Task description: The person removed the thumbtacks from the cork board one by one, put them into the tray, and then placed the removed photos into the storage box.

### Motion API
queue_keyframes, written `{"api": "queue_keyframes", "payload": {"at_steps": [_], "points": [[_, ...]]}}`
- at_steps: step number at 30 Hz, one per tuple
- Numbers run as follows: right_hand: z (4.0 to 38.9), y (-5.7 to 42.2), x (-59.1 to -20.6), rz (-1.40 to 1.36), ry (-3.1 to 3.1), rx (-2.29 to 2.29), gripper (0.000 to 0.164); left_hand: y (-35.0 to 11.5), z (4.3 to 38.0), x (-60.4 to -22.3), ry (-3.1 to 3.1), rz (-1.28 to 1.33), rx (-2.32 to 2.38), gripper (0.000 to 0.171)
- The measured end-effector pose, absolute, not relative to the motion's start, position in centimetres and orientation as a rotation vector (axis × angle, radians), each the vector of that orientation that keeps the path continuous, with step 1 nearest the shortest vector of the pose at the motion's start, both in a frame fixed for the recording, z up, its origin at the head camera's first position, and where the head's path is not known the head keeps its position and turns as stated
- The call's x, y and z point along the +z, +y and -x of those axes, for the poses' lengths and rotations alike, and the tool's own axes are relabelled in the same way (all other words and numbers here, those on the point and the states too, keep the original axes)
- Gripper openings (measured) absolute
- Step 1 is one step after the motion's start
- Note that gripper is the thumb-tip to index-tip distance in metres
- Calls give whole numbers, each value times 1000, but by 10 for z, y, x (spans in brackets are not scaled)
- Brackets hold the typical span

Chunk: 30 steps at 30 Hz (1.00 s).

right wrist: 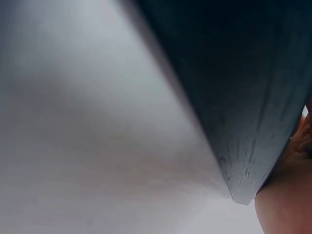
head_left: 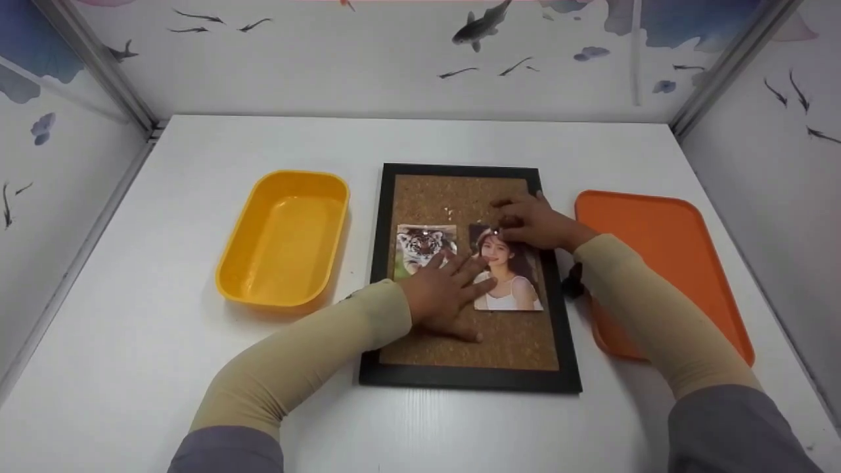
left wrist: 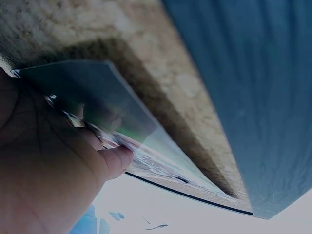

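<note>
A black-framed corkboard (head_left: 470, 341) lies on the white table with two photos on it. The left hand (head_left: 443, 292) rests spread across the board, its fingers over the tiger photo (head_left: 420, 243) and the near-left part of the woman's portrait photo (head_left: 506, 282). In the left wrist view, the tiger photo (left wrist: 122, 105) has an edge standing off the cork. The right hand (head_left: 535, 220) is at the portrait's top edge, thumb touching near a small pin (head_left: 496, 232); its fingers are bent slightly over the cork. Another small pin (head_left: 426, 233) shows on the tiger photo's top edge.
A yellow tub (head_left: 289, 230) stands left of the board. To the right lies an orange tray (head_left: 663, 249), partly under the right forearm. Small clear bits (head_left: 449, 211) show on the cork above the photos. Patterned panels (head_left: 394, 66) border the table.
</note>
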State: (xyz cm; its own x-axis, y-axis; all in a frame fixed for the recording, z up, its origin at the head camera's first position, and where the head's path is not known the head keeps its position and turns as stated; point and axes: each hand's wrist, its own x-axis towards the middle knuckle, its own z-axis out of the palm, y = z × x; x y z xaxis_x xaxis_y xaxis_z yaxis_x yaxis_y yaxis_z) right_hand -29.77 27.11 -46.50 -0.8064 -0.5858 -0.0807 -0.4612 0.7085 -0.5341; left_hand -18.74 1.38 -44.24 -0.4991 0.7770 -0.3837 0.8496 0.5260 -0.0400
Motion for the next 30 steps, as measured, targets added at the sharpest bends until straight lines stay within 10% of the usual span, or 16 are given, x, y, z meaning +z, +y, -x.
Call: {"api": "queue_keyframes", "payload": {"at_steps": [30], "points": [[296, 268, -465, 952, 2724, -702, 8, 14, 187, -442, 2447, -1345, -306, 96]]}}
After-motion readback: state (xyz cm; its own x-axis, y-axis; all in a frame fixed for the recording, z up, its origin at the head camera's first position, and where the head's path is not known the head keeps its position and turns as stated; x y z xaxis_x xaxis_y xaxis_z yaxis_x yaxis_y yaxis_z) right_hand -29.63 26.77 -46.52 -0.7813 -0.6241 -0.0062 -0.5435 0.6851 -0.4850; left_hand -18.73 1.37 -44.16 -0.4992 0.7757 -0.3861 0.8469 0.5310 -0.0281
